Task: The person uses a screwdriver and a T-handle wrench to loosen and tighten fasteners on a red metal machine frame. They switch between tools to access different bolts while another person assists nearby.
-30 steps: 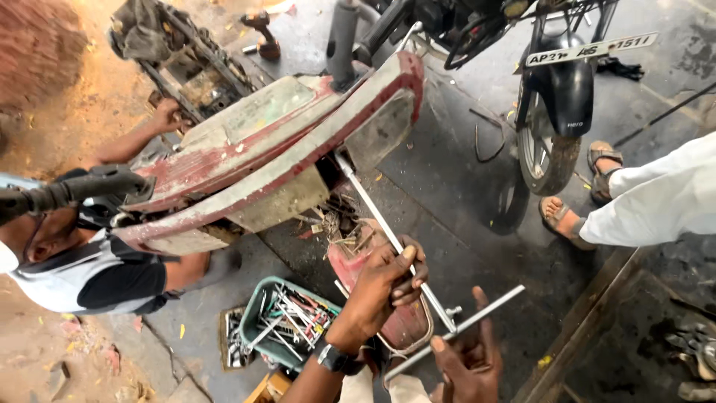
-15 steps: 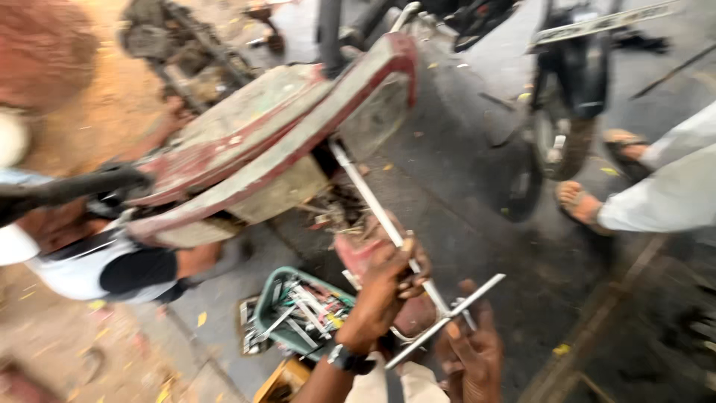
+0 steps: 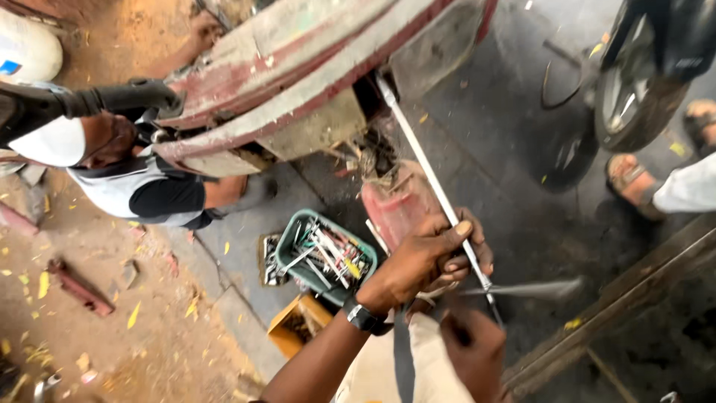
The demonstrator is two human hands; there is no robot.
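Note:
A long silver T-handle wrench (image 3: 429, 175) runs from the underside of a tilted, worn red-and-cream scooter body (image 3: 298, 82) down to my hands. My left hand (image 3: 429, 261), with a dark watch on its wrist, is closed around the shaft just above the cross bar (image 3: 533, 289), which is blurred. Below it, my right hand (image 3: 471, 349) is curled around the lower end of the shaft; it is blurred too. A red metal part (image 3: 395, 205) sits right behind my left hand.
A green tray of spanners (image 3: 287, 261) and a yellow box (image 3: 287, 328) lie on the floor at my left. Another person (image 3: 142, 190) crouches under the scooter at the left. A motorcycle wheel (image 3: 634, 97) and a bystander's sandalled foot (image 3: 626, 179) are at the right.
The view has closed in on the scooter's underside. My right hand, open beside the cross bar before, is now curled at the wrench's lower end. The cross bar has swung round.

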